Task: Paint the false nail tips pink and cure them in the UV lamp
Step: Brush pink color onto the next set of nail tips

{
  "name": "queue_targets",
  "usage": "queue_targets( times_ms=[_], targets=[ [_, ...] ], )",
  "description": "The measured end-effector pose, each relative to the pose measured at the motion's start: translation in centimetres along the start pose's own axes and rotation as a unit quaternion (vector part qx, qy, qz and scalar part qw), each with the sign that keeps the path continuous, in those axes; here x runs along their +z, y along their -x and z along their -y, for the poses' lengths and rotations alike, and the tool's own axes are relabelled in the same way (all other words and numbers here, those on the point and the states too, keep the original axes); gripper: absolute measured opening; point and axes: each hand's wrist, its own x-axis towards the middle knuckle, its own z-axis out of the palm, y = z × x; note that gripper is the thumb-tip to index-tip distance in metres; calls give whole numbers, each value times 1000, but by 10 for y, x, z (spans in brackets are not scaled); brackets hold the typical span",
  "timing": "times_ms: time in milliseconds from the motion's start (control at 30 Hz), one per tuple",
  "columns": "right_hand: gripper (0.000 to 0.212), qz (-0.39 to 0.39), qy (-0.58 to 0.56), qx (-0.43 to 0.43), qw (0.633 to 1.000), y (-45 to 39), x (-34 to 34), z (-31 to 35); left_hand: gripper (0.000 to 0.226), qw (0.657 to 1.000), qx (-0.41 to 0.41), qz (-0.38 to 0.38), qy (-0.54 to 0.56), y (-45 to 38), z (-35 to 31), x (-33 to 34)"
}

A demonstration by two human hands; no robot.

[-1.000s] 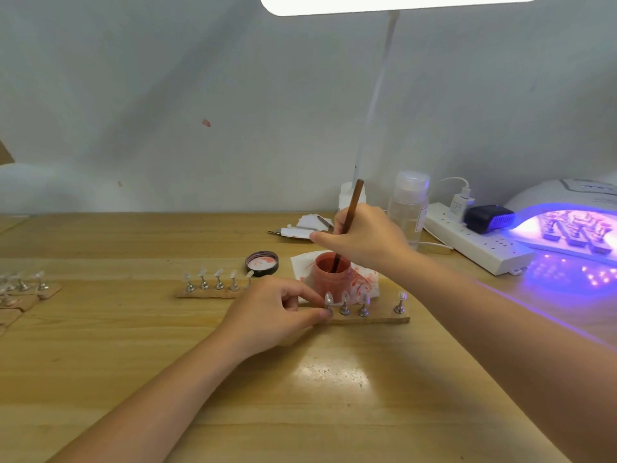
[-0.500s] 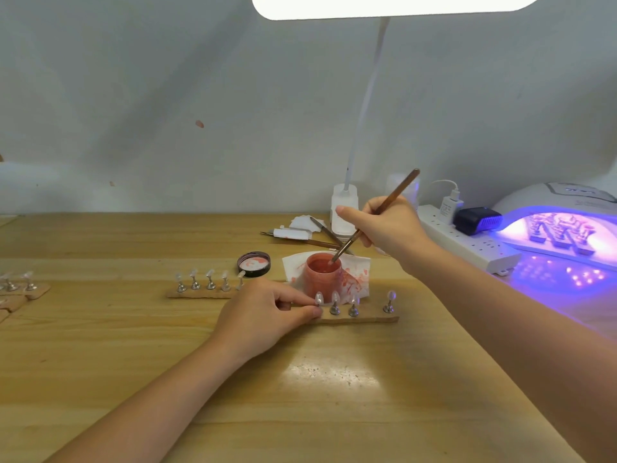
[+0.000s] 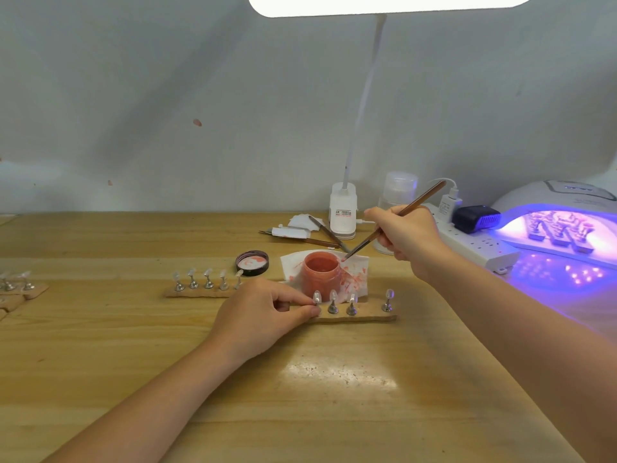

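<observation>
Grip status, right hand (image 3: 405, 238): fingers closed around the brush (image 3: 394, 220), handle angled up and to the right. A second ago I had the bristles down inside the pink paint jar (image 3: 321, 274); now the brush is out and its pink-loaded tip sits at the jar's right rim, over the stained tissue (image 3: 354, 272) under the jar. I judge the loading step done and the excess being wiped off, so the next stroke goes onto a tip.

Grip status, left hand (image 3: 263, 317): thumb and forefinger pinch the leftmost stand on the near wooden strip (image 3: 364, 317), holding it steady on the surface (image 3: 334, 396). That hold is unchanged across the last second.

The nail tips (image 3: 334, 297) on this strip stand on small metal stands, three close together just in front of the jar and a fourth apart to the right. They look clear or pale, with no pink that I can confirm at this size.

A second strip (image 3: 200, 292) carries five more unpainted tips to the left. The UV lamp (image 3: 561, 228) at far right is lit, with stands already inside. The jar's lid (image 3: 252, 262) lies open-side up beside the jar.
</observation>
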Motion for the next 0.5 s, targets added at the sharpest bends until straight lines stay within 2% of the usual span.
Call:
queue_targets(
  times_ms=[200,367,500],
  targets=[
    [32,9,-63,41,997,0,-1,5,8,1000,7,0,-14,0,0,-1],
    [34,29,-54,64,996,4,8,0,6,1000,9,-5,-28,0,-2,-1],
    [35,-6,-58,65,996,4,4,-4,3,1000,6,-23,-3,-1,-4,3]
  ],
)
